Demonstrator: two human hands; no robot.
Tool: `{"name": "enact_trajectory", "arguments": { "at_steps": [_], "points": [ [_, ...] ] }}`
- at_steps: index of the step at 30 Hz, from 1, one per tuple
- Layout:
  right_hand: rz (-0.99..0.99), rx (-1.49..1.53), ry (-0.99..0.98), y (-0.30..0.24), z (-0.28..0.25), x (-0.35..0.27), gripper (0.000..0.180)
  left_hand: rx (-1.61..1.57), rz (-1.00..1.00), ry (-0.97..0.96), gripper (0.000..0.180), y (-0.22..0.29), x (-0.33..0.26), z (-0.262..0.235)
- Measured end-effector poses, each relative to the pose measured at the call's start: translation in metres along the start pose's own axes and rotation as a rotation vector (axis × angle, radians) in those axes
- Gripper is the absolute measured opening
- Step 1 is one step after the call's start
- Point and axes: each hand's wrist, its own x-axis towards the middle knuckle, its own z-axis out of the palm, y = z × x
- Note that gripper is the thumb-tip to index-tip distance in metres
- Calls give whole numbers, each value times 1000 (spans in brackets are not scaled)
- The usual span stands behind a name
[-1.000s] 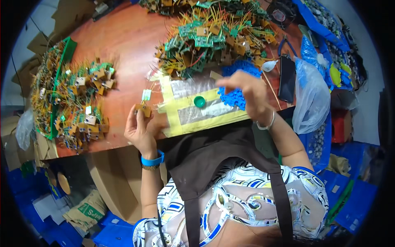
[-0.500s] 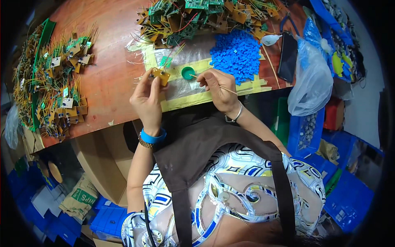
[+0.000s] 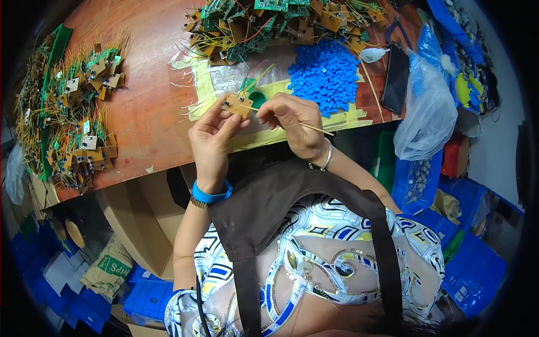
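The reddish table [image 3: 151,112] I'm facing bears heaped boards [image 3: 281,28] and blue bits [image 3: 325,78]. The left hand [image 3: 210,140] pinches a brown board [image 3: 238,105] over the taped patch [image 3: 224,78], near the green cup [image 3: 259,99]; the right hand [image 3: 300,126] grips a stick [image 3: 320,130], tip near the board.

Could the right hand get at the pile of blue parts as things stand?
Probably yes: the pile of blue parts lies on the table just beyond the right hand, and nothing seems to stand between. The thin stick it holds might hinder a pick.
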Motion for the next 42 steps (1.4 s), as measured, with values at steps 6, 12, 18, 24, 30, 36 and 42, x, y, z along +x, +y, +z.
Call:
{"name": "enact_trajectory", "arguments": {
  "at_steps": [6,12,18,24,30,36,42],
  "points": [
    [-17,-19,-32,6,4,4,45,-120,-91,-26,48,4,0,2],
    [-47,-73,-46,10,5,4,35,-153,-73,-56,47,10,-3,6],
    [-167,-200,-57,10,4,2,15,-186,-77,-66,47,5,-2,6],
    [-261,-279,-13,1,-22,-3,15,-191,-63,8,46,5,-4,2],
    [-470,-997,-86,42,-61,21,26,-175,-37,27,45,-1,-4,-2],
    [-391,-902,-79,48,-61,11,28,-167,-51,22,45,1,-5,1],
    [-315,-758,72,43,-58,15,20,-153,-41,20,45,2,-4,5]
  ]
}}
